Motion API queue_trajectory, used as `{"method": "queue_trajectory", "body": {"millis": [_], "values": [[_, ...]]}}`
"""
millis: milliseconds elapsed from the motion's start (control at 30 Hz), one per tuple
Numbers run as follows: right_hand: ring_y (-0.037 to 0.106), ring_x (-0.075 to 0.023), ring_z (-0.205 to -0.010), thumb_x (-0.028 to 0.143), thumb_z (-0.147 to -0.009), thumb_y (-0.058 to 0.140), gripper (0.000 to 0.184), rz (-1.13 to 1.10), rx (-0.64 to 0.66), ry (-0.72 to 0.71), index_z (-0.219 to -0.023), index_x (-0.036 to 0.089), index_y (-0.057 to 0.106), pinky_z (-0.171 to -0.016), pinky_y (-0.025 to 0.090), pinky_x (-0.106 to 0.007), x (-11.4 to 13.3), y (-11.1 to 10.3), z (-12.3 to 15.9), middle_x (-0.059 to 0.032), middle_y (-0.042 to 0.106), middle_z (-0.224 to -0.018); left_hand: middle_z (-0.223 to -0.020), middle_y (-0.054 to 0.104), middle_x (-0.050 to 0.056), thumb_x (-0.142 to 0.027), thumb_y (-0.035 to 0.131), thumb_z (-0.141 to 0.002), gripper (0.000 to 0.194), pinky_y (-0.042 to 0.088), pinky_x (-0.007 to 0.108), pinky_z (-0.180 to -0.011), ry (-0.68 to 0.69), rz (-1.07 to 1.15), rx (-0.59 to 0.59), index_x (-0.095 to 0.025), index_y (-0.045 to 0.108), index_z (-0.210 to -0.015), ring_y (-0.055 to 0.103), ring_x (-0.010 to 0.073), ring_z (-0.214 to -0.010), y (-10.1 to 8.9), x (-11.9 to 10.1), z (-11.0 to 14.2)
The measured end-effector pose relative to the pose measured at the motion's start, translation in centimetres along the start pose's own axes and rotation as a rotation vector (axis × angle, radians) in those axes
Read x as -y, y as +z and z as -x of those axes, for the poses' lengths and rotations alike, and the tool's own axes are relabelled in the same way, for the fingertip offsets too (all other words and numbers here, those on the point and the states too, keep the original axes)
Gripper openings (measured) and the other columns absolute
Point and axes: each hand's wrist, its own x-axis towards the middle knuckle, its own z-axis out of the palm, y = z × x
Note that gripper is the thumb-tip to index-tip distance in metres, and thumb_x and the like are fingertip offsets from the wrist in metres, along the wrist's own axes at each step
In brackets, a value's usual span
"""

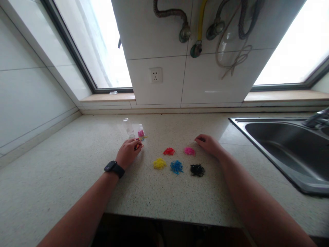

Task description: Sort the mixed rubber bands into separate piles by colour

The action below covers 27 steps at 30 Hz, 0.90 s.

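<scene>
My left hand (128, 152), with a dark watch (114, 168) on its wrist, is closed around several mixed-colour rubber bands (139, 145) that poke out at the fingertips. Just beyond it stand a clear plastic cylinder (128, 128) and a small clear piece with a pink item (141, 133) on it. My right hand (209, 144) rests near the counter with its fingertips pinched together; what they hold, if anything, is hidden. Between the hands lie small piles of rubber bands: red (169, 151), pink (189, 151), yellow (159, 163), blue (176, 167) and black (197, 170).
The speckled counter (144, 199) runs back to a tiled wall with a socket (156, 75) and pipe valves (184, 33). A steel sink (282, 144) with a faucet (317, 118) is set in at the right. Windows stand on both sides.
</scene>
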Motion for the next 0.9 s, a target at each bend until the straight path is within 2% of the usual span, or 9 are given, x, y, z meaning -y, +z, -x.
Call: {"method": "queue_trajectory", "body": {"millis": [167, 300, 533, 633, 767, 900], "values": [[0.065, -0.0204, -0.076, 0.039, -0.086, 0.057, 0.024, -0.004, -0.003, 0.004, -0.090, 0.022, 0.073, -0.071, 0.048, -0.032, 0.0, 0.0, 0.0, -0.0057, 0.075, -0.086, -0.095, 0.071, 0.005, -0.030, 0.055, -0.092, 0.018, 0.048, 0.035, -0.085, -0.054, 0.086, -0.018, -0.022, 0.071, -0.093, 0.063, 0.0220, -0.092, -0.2, 0.1, -0.2], [0.065, -0.0203, -0.075, 0.038, -0.086, 0.057, 0.024, -0.004, -0.009, 0.014, -0.091, 0.021, 0.073, -0.068, 0.047, -0.031, 0.2, -0.1, 0.0, -0.0058, 0.075, -0.085, -0.085, 0.071, 0.005, -0.035, 0.054, -0.093, 0.022, 0.048, 0.031, -0.073, -0.110, 0.143, -0.023, -0.021, 0.071, -0.090, 0.065, 0.0196, -0.079, -0.9, -0.4, -0.2], [0.063, -0.0187, -0.071, 0.039, -0.085, 0.057, 0.025, -0.054, -0.010, 0.039, -0.090, 0.020, 0.072, -0.065, 0.046, -0.029, 0.2, 0.0, -0.2, -0.0055, 0.073, -0.078, -0.082, 0.071, 0.003, -0.040, 0.056, -0.093, 0.026, 0.043, 0.024, -0.059, -0.112, 0.260, 0.013, -0.019, 0.070, -0.096, 0.059, 0.0135, -0.064, -1.7, -2.8, 0.0], [0.062, -0.0180, -0.068, 0.039, -0.086, 0.056, 0.025, -0.076, -0.011, 0.045, -0.089, 0.020, 0.071, -0.064, 0.045, -0.028, 0.2, 0.0, -0.2, -0.0045, 0.071, -0.074, -0.082, 0.072, 0.003, -0.038, 0.057, -0.092, 0.025, 0.043, 0.024, -0.058, -0.058, 0.316, 0.069, -0.019, 0.072, -0.098, 0.056, 0.0125, -0.062, -1.2, -4.6, -0.4], [0.061, -0.0179, -0.068, 0.041, -0.085, 0.055, 0.026, -0.089, -0.042, 0.040, -0.087, 0.020, 0.071, -0.063, 0.045, -0.028, 0.4, -0.1, -0.1, -0.0047, 0.071, -0.074, -0.084, 0.073, 0.003, -0.034, 0.060, -0.090, 0.021, 0.044, 0.024, -0.060, 0.025, 0.374, 0.142, -0.020, 0.075, -0.096, 0.058, 0.0128, -0.064, 0.6, -6.7, -2.0], [0.062, -0.0177, -0.068, 0.040, -0.085, 0.055, 0.026, -0.101, -0.039, 0.039, -0.088, 0.020, 0.071, -0.063, 0.045, -0.028, 0.2, -0.2, 0.0, -0.0040, 0.071, -0.074, -0.085, 0.073, 0.003, -0.032, 0.059, -0.090, 0.021, 0.045, 0.024, -0.061, 0.049, 0.388, 0.129, -0.020, 0.075, -0.097, 0.058, 0.0129, -0.066, 2.5, -8.1, -3.6]]}}
